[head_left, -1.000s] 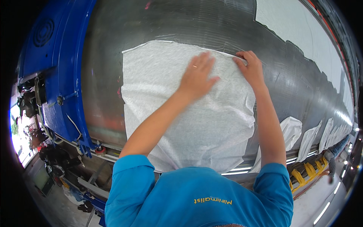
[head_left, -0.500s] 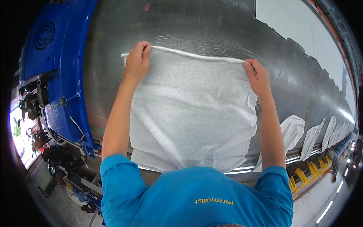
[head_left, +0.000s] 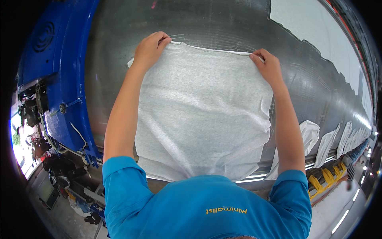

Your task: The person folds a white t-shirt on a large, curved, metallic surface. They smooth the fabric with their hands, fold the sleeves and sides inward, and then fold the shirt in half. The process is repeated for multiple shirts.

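Observation:
A thin white fabric sheet lies spread over the dark metal table in front of me, wrinkled in its lower half. Its far edge is folded or rolled into a narrow band. My left hand pinches that edge near its left end, fingers closed on it. Toward the right end of the same edge, my right hand grips the cloth between thumb and fingers. The near part of the sheet hangs down at the table's front edge, against my blue shirt.
A blue machine housing stands along the left. Several white fabric pieces drape over the table's front edge on the right. Pale sheet material covers the far right. Yellow parts hang below the edge at the lower right.
Both hands have moved farther away across the table with the fabric's far edge. They are slightly closer together, and the left one has shifted a little to the right.

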Demonstrator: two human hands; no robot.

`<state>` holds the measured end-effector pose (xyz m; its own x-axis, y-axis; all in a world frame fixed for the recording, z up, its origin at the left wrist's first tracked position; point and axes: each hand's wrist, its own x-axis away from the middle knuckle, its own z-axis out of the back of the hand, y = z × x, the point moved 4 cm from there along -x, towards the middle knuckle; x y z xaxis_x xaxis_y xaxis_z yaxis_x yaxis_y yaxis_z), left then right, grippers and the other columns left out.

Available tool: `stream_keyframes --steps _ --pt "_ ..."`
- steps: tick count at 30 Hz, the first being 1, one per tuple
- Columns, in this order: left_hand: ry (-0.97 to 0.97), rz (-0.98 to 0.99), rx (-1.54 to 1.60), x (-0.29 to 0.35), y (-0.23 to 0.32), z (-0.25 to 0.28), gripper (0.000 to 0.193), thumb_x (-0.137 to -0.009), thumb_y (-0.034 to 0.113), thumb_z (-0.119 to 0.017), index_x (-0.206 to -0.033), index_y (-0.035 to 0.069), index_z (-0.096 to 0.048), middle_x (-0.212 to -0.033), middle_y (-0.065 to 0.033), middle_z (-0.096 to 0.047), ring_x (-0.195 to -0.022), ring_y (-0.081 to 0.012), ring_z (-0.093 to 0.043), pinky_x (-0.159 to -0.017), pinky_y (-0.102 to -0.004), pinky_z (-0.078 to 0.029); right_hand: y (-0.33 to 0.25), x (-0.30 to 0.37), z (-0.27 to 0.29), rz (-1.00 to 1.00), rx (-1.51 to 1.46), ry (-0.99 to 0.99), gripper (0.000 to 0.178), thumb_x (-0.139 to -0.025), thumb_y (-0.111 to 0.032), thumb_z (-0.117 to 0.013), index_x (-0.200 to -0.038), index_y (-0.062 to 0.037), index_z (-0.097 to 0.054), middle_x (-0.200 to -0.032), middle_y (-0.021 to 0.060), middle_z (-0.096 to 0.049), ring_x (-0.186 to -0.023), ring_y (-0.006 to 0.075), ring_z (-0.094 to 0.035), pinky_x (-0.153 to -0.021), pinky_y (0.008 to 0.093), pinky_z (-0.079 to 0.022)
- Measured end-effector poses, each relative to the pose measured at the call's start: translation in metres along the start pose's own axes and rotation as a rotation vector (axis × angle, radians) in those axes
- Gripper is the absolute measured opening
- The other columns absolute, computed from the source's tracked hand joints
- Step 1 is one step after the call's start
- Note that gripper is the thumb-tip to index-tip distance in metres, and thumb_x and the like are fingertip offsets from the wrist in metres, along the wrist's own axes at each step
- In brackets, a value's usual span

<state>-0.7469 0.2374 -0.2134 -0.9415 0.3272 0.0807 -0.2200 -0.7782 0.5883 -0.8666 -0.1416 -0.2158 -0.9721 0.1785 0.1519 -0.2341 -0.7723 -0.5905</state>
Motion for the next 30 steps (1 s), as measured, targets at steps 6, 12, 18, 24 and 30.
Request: stream_keyframes --steps 6,12,18,24,30 --pt "0.293 -0.413 -0.196 0.035 0.025 -0.031 0.028 -0.095 0.030 -0.070 -0.109 0.006 -0.070 -0.112 -0.0107 -0.067 -0.105 -0.0293 -0.063 -0.091 -0.0445 -0.048 0.001 0.007 -0.002 0.136 0.007 0.200 0.032 -0.093 -0.028 -0.074 -0.112 -0.0031 -0.070 -0.107 0.0143 -0.068 -0.095 0.0270 -0.068 -0.080 0.0386 -0.053" --pt "0.122 -0.310 -0.360 0.082 0.072 -0.102 0.079 -0.100 0.053 -0.055 -0.149 -0.007 -0.042 -0.157 -0.0297 -0.036 -0.150 -0.0406 -0.030 -0.123 -0.0542 -0.021 0.004 0.031 0.009 0.144 -0.031 0.392 0.028 -0.094 -0.024 -0.072 -0.113 -0.0035 -0.070 -0.109 0.0122 -0.067 -0.101 0.0263 -0.066 -0.088 0.0370 -0.051" --pt "0.059 -0.275 -0.383 0.060 0.104 -0.148 0.099 -0.100 0.072 -0.034 -0.158 -0.008 -0.024 -0.166 -0.0282 -0.020 -0.157 -0.0392 -0.009 -0.127 -0.0524 -0.006 0.042 0.092 0.022 -0.048 -0.096 0.482 0.024 -0.096 -0.021 -0.070 -0.113 -0.0033 -0.069 -0.109 0.0104 -0.066 -0.101 0.0236 -0.064 -0.091 0.0354 -0.050" --pt "-0.002 -0.391 -0.269 0.058 0.139 -0.164 0.101 -0.098 0.075 -0.033 -0.159 -0.005 -0.022 -0.167 -0.0255 -0.019 -0.158 -0.0384 -0.008 -0.128 -0.0483 -0.006 0.090 0.134 0.011 -0.128 -0.083 0.657 0.024 -0.099 -0.022 -0.067 -0.112 -0.0019 -0.070 -0.106 0.0104 -0.067 -0.101 0.0244 -0.064 -0.091 0.0356 -0.050" --pt "-0.006 -0.392 -0.256 0.059 0.137 -0.162 0.099 -0.098 0.075 -0.034 -0.161 0.000 -0.022 -0.167 -0.0243 -0.019 -0.158 -0.0374 -0.008 -0.128 -0.0487 -0.006 0.062 0.112 0.013 -0.167 0.063 0.544 0.029 -0.096 -0.030 -0.071 -0.104 -0.0023 -0.071 -0.103 0.0100 -0.067 -0.098 0.0256 -0.064 -0.089 0.0378 -0.049"
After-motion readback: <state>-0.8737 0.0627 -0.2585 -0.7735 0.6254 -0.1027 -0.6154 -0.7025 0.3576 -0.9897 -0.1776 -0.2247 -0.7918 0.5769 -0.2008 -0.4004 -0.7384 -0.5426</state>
